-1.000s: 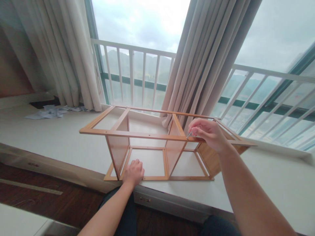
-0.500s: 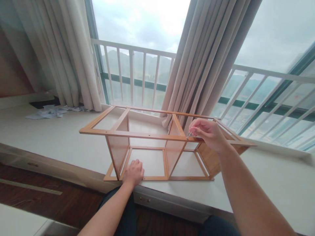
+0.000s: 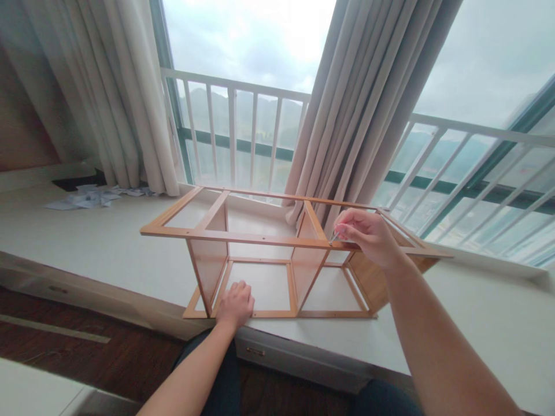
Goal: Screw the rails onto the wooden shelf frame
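Note:
A wooden shelf frame (image 3: 243,237) lies on its side on the white ledge, with upright panels between its upper and lower rails. My right hand (image 3: 362,234) is closed in a pinch at the front upper rail. Between its thumb and fingers is a thin silvery tool (image 3: 333,236) that looks like a hex key, mostly hidden by the hand. Its tip meets the rail beside the middle panel (image 3: 307,271). Down at the lower front rail (image 3: 273,315), my left hand (image 3: 236,303) is closed over the wood, fingers curled inward.
Loose white papers (image 3: 89,196) and a dark flat item (image 3: 73,183) lie on the ledge (image 3: 125,248) at the left. Curtains (image 3: 347,104) and a white railing (image 3: 243,89) stand behind the frame. Drawers (image 3: 295,358) are set under the ledge, above a dark wood floor (image 3: 56,329).

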A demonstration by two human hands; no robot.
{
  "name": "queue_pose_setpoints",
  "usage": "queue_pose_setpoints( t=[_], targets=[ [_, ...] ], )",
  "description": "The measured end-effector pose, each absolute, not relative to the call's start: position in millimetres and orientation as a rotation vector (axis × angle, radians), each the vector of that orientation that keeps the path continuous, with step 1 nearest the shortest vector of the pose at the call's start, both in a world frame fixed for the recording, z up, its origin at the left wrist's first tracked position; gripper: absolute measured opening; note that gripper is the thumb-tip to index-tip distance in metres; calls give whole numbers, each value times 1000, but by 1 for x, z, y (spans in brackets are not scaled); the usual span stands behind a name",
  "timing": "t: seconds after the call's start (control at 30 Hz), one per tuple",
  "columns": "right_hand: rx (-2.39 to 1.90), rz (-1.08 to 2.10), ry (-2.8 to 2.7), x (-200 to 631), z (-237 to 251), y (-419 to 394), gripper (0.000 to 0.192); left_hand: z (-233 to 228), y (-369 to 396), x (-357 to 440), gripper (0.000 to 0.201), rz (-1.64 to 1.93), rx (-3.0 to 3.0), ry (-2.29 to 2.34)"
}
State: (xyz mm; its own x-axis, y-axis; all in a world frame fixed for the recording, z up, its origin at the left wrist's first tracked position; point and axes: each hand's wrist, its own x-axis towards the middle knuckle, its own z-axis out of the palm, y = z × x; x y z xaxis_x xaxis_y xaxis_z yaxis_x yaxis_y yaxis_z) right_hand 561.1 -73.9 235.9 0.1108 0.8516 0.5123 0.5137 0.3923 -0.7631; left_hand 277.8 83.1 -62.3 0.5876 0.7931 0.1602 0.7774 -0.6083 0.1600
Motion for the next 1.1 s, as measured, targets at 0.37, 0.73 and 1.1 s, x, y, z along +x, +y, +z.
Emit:
queue_pose_setpoints(
  t=[0.37, 0.73, 1.1],
  targets=[
    [-1278, 342, -1546, 562, 233, -72, 39, -64, 85, 277, 20, 342, 2730, 1357],
    [-1281, 279, -1568, 561, 231, -70, 40, -66, 85, 277, 21, 340, 2739, 1357],
    [-1164, 334, -1542, 559, 230, -71, 29, -58, 83, 278, 21, 303, 2716, 1369]
  ],
)
